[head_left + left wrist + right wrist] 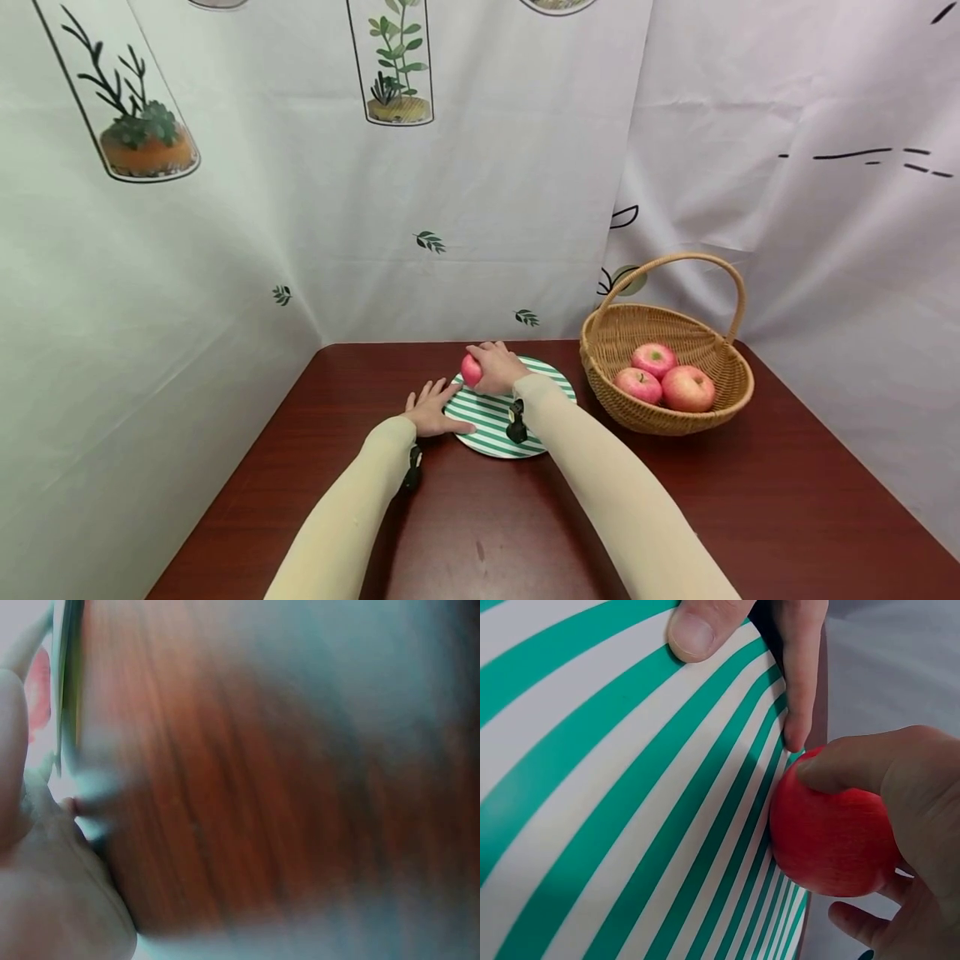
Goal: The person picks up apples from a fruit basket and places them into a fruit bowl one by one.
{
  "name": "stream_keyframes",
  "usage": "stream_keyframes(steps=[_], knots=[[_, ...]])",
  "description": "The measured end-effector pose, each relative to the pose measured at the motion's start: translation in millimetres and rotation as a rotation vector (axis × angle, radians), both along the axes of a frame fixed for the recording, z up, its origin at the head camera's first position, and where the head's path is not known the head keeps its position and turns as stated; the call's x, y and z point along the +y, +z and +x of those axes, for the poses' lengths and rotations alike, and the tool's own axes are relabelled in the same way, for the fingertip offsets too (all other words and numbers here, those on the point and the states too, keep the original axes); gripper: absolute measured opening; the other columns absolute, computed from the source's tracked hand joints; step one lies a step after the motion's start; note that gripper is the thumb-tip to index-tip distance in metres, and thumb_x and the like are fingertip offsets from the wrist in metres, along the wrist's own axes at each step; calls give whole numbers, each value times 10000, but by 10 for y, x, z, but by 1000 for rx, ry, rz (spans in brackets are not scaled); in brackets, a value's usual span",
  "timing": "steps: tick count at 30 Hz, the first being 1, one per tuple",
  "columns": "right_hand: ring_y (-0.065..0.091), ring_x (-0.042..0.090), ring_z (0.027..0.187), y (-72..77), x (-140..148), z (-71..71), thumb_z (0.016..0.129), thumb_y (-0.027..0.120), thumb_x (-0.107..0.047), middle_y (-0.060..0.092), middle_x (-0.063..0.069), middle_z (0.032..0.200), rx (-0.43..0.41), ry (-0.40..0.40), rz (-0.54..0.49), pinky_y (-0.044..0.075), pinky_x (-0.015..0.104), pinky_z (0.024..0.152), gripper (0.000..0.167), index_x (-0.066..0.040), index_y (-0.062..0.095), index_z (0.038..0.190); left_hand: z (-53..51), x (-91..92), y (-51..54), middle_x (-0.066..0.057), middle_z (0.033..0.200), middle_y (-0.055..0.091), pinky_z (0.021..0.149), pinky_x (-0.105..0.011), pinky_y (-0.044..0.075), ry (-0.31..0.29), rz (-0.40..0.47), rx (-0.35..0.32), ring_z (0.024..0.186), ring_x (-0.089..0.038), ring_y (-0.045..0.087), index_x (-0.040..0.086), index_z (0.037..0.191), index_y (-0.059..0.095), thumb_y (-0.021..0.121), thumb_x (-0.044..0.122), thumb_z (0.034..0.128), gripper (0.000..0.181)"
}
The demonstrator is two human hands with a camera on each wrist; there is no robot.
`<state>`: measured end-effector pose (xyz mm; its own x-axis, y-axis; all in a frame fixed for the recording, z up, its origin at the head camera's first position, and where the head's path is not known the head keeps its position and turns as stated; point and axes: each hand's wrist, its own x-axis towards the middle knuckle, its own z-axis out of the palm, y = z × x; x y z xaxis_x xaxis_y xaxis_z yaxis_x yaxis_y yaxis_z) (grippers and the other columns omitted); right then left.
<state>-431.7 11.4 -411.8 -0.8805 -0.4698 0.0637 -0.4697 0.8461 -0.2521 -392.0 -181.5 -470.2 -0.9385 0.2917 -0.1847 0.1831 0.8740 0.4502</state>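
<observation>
A red apple (471, 371) is gripped by my right hand (498, 369) over the far left part of a flat round plate (487, 423) striped green and white. In the right wrist view, the thumb and fingers curl round the apple (829, 836), and its underside is at the striped surface; whether it bears weight there I cannot tell. My left hand (432, 415) lies at the plate's left rim with fingers spread, its thumb (697, 634) on the striped surface. The left wrist view is blurred and shows mostly wood, with part of the left hand (60, 892) at its left.
To the right, a wicker basket (618, 400) with a tall handle holds 3 apples (688, 389). Everything stands on a dark red-brown wooden table (480, 517). White curtains (487, 208) with plant prints close off the back and sides.
</observation>
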Motion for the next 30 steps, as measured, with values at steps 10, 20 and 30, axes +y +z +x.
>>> stream_keyframes(steps=[10, 20, 30], knots=[[425, 298, 1337, -13, 18, 32, 820, 818, -259, 420, 89, 1550, -43, -4, -68, 497, 462, 998, 875, -219, 373, 1572, 42, -12, 13, -111, 1702, 93, 1205, -653, -17, 9, 18, 10, 1565, -380, -4, 272, 1620, 243, 726, 717, 744, 1094], [409, 306, 1357, 21, 73, 60, 815, 822, -256, 375, 84, 1587, -24, 14, -89, 503, 461, 1000, 912, -206, 339, 1587, 18, -10, -2, -109, 1703, 86, 1207, -650, -15, 4, 14, 16, 1566, -378, -4, 291, 1619, 242, 731, 704, 751, 1079], [351, 324, 1430, 149, 139, 150, 852, 800, -345, 342, 101, 1605, -4, 48, -80, 399, 531, 1109, 898, -257, 305, 1595, 30, -23, 13, -112, 1704, 74, 1206, -650, -17, -14, 5, 16, 1565, -384, -13, 276, 1626, 219, 699, 759, 739, 1118]])
